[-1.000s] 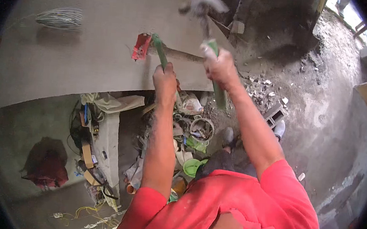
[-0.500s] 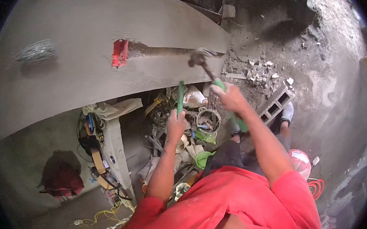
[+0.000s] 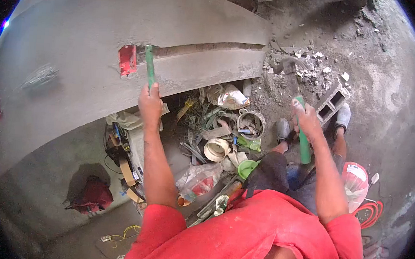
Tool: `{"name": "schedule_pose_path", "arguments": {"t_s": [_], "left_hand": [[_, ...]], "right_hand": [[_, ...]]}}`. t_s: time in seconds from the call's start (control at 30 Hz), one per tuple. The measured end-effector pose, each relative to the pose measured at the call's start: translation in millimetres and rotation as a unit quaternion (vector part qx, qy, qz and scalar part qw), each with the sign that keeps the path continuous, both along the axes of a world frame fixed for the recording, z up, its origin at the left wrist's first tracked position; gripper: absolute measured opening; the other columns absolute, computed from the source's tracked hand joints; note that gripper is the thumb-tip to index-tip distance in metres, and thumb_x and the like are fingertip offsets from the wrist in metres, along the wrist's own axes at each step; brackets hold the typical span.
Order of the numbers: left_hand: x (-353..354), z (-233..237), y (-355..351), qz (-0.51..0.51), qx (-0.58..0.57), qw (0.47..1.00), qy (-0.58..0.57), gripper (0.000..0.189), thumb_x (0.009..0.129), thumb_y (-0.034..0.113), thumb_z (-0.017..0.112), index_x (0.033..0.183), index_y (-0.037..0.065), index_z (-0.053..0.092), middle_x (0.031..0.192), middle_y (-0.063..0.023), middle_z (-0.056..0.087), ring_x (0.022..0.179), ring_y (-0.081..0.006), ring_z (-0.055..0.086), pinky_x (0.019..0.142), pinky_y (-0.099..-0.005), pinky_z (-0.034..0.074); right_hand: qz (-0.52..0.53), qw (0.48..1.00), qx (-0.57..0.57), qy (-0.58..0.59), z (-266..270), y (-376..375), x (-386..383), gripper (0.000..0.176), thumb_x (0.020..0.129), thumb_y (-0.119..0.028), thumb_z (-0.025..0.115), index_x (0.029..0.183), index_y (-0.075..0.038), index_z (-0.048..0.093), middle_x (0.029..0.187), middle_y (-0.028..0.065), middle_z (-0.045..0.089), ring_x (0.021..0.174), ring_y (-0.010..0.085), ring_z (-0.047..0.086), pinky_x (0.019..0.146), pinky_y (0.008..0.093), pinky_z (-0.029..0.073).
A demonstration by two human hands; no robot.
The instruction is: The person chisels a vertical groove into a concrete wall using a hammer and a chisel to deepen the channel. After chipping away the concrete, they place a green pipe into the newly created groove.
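My left hand (image 3: 150, 107) is closed round a green-handled chisel (image 3: 149, 66), whose upper end lies at the near end of a long groove (image 3: 208, 48) in the grey wall. Just beside that end is a red box (image 3: 127, 60) set in the wall. Out to the right, my right hand (image 3: 305, 118) grips the green handle of a hammer (image 3: 304, 146). The hammer's head is blurred over the rubble.
Below the wall lie a white bucket (image 3: 251, 124), a cream pipe piece (image 3: 216, 150), a green bowl (image 3: 247, 169) and plastic bags. A hollow block (image 3: 331, 103) stands by my feet, near broken rubble (image 3: 318, 65). A red hose (image 3: 372, 213) is coiled at the right.
My left hand has moved left with the chisel, from the wall's lower edge to beside the red box. My right hand has swung the hammer right, away from the wall.
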State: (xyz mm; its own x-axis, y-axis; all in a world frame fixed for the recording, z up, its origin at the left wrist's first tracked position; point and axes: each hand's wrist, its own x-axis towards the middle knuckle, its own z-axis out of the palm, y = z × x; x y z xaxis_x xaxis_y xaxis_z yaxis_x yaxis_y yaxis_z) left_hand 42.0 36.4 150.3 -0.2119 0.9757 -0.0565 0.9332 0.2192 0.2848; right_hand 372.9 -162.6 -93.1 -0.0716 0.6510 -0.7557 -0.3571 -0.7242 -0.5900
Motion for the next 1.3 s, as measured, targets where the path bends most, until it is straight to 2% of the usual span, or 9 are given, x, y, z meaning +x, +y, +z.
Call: {"name": "schedule_pose_path", "arguments": {"t_s": [0.23,0.3,0.4,0.5,0.6,0.83,1.03,1.23,1.3], "left_hand": [[-17,-15,-22,0.025,0.043,0.998,0.023,0.027,0.098,0.027,0.056,0.095,0.0,0.059,0.069,-0.0121,0.059,0.062,-0.0248,0.059,0.06,-0.0388,0.046],[7,-8,-27,-0.01,0.047,0.993,0.104,0.027,0.096,0.027,0.058,0.1,0.0,0.06,0.076,-0.0161,0.063,0.067,-0.0285,0.062,0.066,-0.0425,0.048],[3,-9,-17,-0.108,0.059,0.977,0.172,0.028,0.096,0.026,0.059,0.105,0.0,0.06,0.081,-0.0178,0.064,0.072,-0.0299,0.066,0.071,-0.0458,0.049],[20,12,-9,0.009,-0.053,0.998,0.02,0.027,0.097,0.022,0.057,0.114,0.001,0.057,0.079,-0.0134,0.064,0.057,-0.0218,0.066,0.047,-0.0359,0.051],[4,8,0,-0.02,-0.085,0.996,-0.003,0.025,0.098,0.024,0.056,0.103,0.0,0.056,0.077,-0.007,0.058,0.048,-0.0125,0.056,0.038,-0.0265,0.044],[10,24,-1,-0.031,-0.107,0.991,-0.07,0.024,0.098,0.026,0.055,0.093,0.003,0.054,0.072,-0.0028,0.052,0.046,-0.0108,0.053,0.039,-0.0271,0.042],[5,22,4,-0.022,-0.136,0.987,-0.086,0.023,0.098,0.027,0.054,0.091,0.005,0.054,0.072,-0.0021,0.053,0.046,-0.0096,0.052,0.038,-0.0265,0.041],[25,9,6,0.025,-0.093,0.979,-0.18,0.019,0.097,0.021,0.053,0.092,0.002,0.053,0.068,-0.0024,0.052,0.044,-0.0116,0.051,0.035,-0.0275,0.041],[25,7,7,0.022,-0.084,0.983,-0.161,0.019,0.097,0.021,0.053,0.092,0.003,0.052,0.068,-0.0027,0.052,0.043,-0.0117,0.051,0.035,-0.0279,0.041]], "right_hand": [[-0.026,0.997,0.055,-0.039,19,15,8,0.041,0.097,-0.044,0.058,0.086,-0.004,0.056,0.061,0.001,0.053,0.048,0.0105,0.049,0.044,0.0301,0.04],[-0.035,0.995,0.091,-0.029,19,16,4,0.047,0.097,-0.052,0.055,0.087,-0.007,0.054,0.063,0.0008,0.05,0.047,0.0105,0.048,0.043,0.0278,0.037],[-0.045,0.992,0.11,-0.039,28,24,-5,0.042,0.098,-0.045,0.057,0.087,-0.005,0.056,0.06,-0.0004,0.05,0.047,0.0104,0.049,0.044,0.029,0.04],[-0.075,0.99,0.116,-0.017,54,37,-24,0.041,0.098,-0.045,0.057,0.087,-0.006,0.055,0.06,-0.0003,0.05,0.047,0.0104,0.049,0.045,0.0288,0.04],[-0.106,0.979,0.172,0.022,62,53,-51,0.04,0.098,-0.045,0.057,0.087,-0.006,0.056,0.059,0.0001,0.05,0.046,0.0107,0.048,0.043,0.0285,0.039],[-0.152,0.951,0.245,0.114,99,87,-103,0.043,0.1,-0.049,0.052,0.089,-0.007,0.053,0.06,0.0001,0.047,0.045,0.0101,0.045,0.041,0.0264,0.037],[-0.18,0.949,0.199,0.163,106,102,-133,0.042,0.1,-0.045,0.053,0.084,-0.007,0.055,0.059,0.0015,0.05,0.045,0.0113,0.047,0.041,0.0288,0.039],[-0.202,0.94,0.162,0.222,110,114,-149,0.045,0.1,-0.051,0.051,0.091,-0.007,0.053,0.061,0.0002,0.049,0.047,0.0091,0.045,0.042,0.0251,0.039],[-0.27,0.904,0.161,0.29,107,125,-168,0.047,0.099,-0.054,0.05,0.093,-0.007,0.053,0.061,-0.0003,0.049,0.047,0.0086,0.045,0.042,0.024,0.039]]}}
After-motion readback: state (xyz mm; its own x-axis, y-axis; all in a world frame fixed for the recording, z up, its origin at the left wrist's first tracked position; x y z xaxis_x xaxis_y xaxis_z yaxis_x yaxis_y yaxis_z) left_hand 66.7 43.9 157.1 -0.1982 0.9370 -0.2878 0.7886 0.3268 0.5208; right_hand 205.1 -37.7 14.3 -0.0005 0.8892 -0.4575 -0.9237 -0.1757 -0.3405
